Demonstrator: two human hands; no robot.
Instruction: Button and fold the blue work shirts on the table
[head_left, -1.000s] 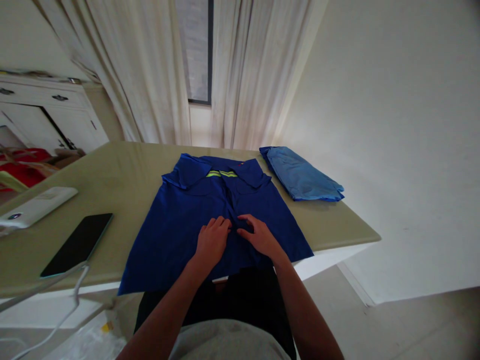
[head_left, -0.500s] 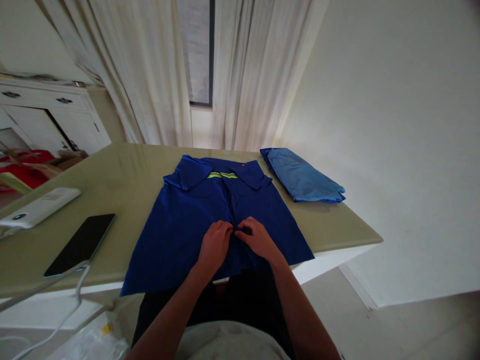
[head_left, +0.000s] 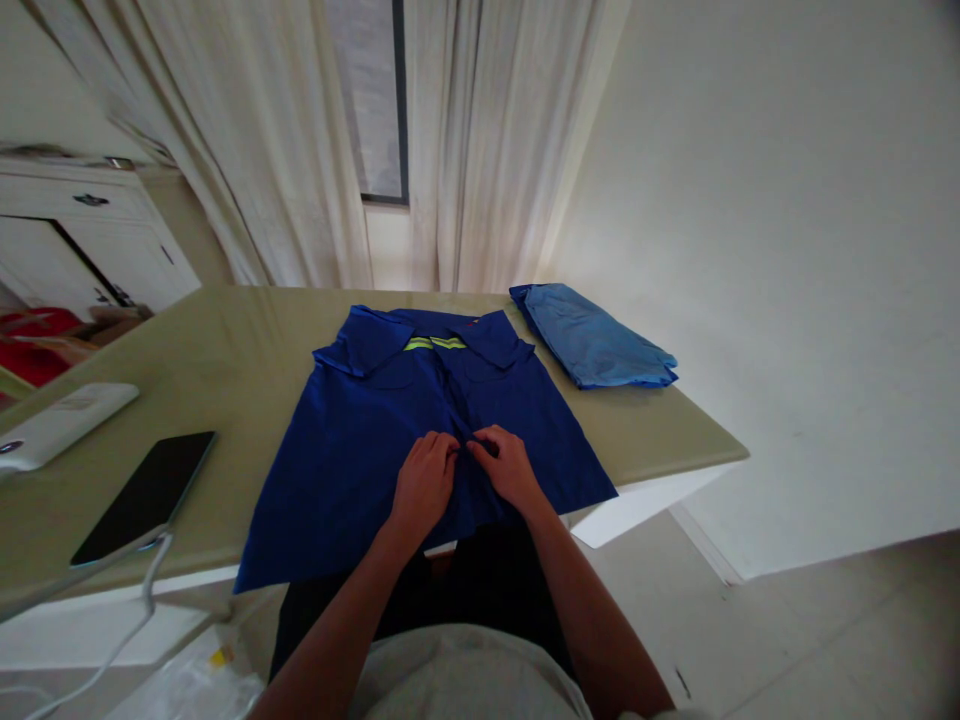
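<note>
A dark blue work jacket (head_left: 345,450) with yellow-green reflective strips lies spread on the table, its sleeves folded in toward the top and its lower edge hanging over the front. At its front opening, my left hand (head_left: 427,475) is closed, pinching the left edge of the cloth. Just beside it, my right hand (head_left: 508,465) has thumb and fingers curled together on the other edge. The fingertips of both hands nearly meet. Whether a button or zip lies between them is too small to make out.
A folded blue garment in a clear bag (head_left: 596,335) lies at the table's back right. On the left are a black phone (head_left: 146,495) with a white cable (head_left: 150,580) and a white device (head_left: 71,425). The greenish table (head_left: 255,340) ends at a front edge.
Both hands stay at the jacket's front opening with fingers still pinched, and the cloth between them has shifted slightly. The whole view has moved a little.
</note>
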